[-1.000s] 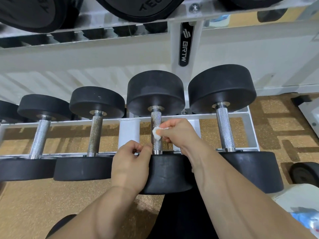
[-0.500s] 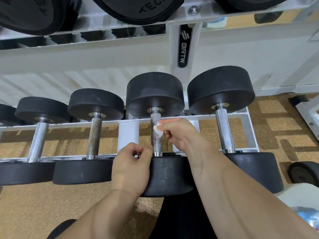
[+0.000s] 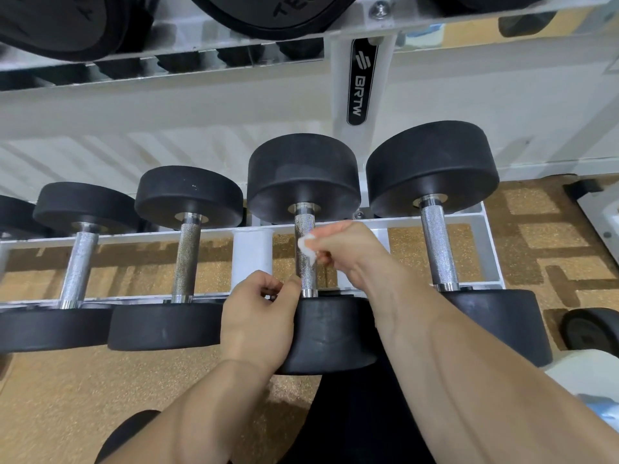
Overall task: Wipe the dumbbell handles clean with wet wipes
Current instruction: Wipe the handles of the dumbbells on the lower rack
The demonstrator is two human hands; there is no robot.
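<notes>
While your right fingers (image 3: 330, 242) pinch the small white wipe (image 3: 305, 247) against the upper part of the handle (image 3: 307, 274), just above centre frame, you look to be mid-stroke on this one dumbbell (image 3: 331, 333). The right hand (image 3: 350, 251) comes in from the lower right. Your left fingers (image 3: 268, 287) are curled, with the thumb tip touching the handle's lower collar and the left hand (image 3: 259, 318) laid against the near head. I cannot tell whether they grip anything. The dumbbell lies across the white rack (image 3: 134, 237), between a left neighbour (image 3: 186, 259) and a right neighbour (image 3: 437, 249). Only a small patch of wipe meets the knurling, so next you will likely need to run it down the bar and round its far side, bracing against any roll.
</notes>
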